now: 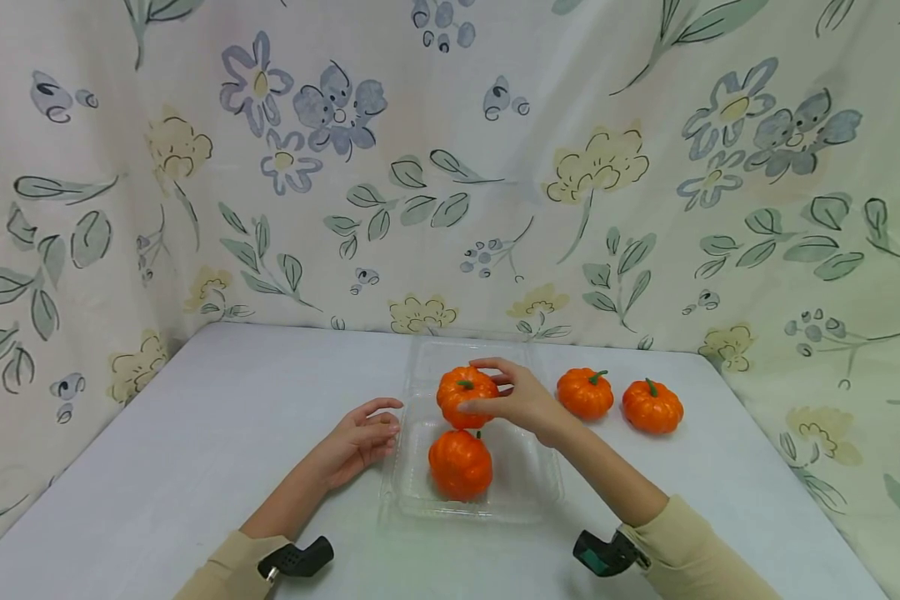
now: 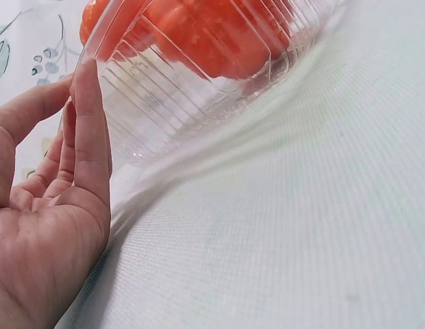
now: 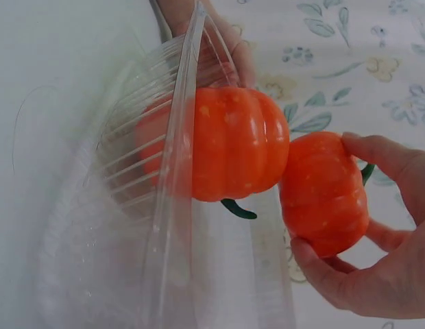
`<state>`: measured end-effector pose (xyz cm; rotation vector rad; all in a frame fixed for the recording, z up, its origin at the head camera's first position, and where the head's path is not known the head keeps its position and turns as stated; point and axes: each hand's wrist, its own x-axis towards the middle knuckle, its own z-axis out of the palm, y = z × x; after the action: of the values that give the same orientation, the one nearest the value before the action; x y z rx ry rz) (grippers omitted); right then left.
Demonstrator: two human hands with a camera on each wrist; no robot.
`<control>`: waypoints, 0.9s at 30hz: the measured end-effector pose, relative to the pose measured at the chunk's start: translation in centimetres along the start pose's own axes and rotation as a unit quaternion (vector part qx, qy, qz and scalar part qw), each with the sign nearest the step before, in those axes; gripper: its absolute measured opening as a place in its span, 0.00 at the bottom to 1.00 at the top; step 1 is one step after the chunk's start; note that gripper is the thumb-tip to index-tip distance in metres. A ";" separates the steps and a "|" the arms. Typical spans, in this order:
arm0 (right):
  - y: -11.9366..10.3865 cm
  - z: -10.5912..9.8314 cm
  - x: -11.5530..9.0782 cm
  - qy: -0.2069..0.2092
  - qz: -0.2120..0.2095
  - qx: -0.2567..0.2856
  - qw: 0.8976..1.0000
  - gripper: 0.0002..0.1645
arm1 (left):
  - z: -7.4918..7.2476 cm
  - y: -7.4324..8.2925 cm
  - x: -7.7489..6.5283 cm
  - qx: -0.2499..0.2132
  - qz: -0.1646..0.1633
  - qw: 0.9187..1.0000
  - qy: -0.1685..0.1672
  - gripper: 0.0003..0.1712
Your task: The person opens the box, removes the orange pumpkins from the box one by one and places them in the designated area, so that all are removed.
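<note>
My right hand (image 1: 525, 402) grips an orange toy pumpkin (image 1: 465, 392) with a green stem, thumb on one side and fingers on the other. In the right wrist view this pumpkin (image 3: 323, 195) appears against or very near a second toy pumpkin (image 3: 240, 144). That second pumpkin (image 1: 461, 465) sits tilted in the near part of a clear plastic container (image 1: 525, 492). My left hand (image 1: 356, 446) is at the container's left side, holding no pumpkin. In the left wrist view its fairly straight fingers (image 2: 91, 137) lie against the clear rim.
Two more toy pumpkins, one (image 1: 585, 393) nearer the container and another (image 1: 652, 407) farther right, lie on the white table (image 1: 217, 450). The container's clear lid (image 1: 435, 358) stretches behind its base. A floral curtain (image 1: 450, 167) hangs along the table's back edge.
</note>
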<state>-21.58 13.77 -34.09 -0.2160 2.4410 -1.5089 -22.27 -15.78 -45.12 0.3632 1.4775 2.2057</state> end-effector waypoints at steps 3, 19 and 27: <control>0.1 -0.4 -0.2 0.000 0.001 0.003 1.000 0.40 | 0.0 0.0 0.0 -0.001 0.001 1.000 -0.001 0.16; 0.9 -2.4 -1.6 0.016 0.005 -0.016 1.000 0.43 | 0.0 -0.1 0.1 -0.003 0.002 1.000 -0.005 0.17; 1.1 -3.2 -2.4 0.018 0.007 -0.019 1.000 0.44 | 0.0 -0.1 0.1 -0.009 0.011 1.000 -0.018 0.17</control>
<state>-20.22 17.64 -33.37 -0.1794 2.4951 -1.4746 -22.28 -15.70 -45.21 0.4130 1.4396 2.2176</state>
